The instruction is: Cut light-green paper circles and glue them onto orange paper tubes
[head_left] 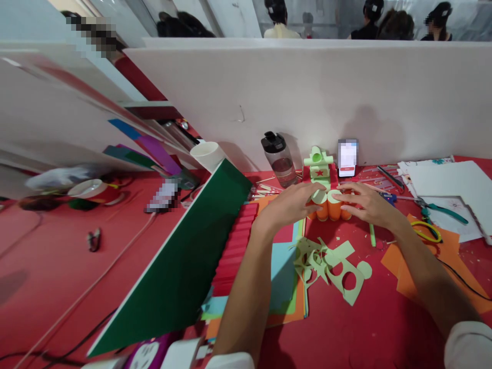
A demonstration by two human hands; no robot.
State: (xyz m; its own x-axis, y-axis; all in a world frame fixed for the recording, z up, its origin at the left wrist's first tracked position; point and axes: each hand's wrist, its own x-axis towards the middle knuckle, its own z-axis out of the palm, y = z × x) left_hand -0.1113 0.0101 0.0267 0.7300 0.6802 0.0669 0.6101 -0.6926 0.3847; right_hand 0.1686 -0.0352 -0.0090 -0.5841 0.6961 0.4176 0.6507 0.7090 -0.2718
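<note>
A row of orange paper cylinders (334,209) with pale green round tops stands on the red table. My left hand (294,206) reaches it from the left, its fingers curved against the cylinders on that side. From the right, my right hand (367,204) has its fingers bent over the cylinders at that end. The hands partly cover the row. Just behind it stands a pale green paper model (320,160) with a red star and a tube on top. Cut pale green paper scraps (342,251) lie in front of the cylinders.
A dark green board (165,266) leans at the left beside folded red paper (236,256). Behind stand a water bottle (282,164) and a phone (348,158). Pliers (446,210), yellow-handled scissors (426,231) and orange sheets (407,271) lie at the right.
</note>
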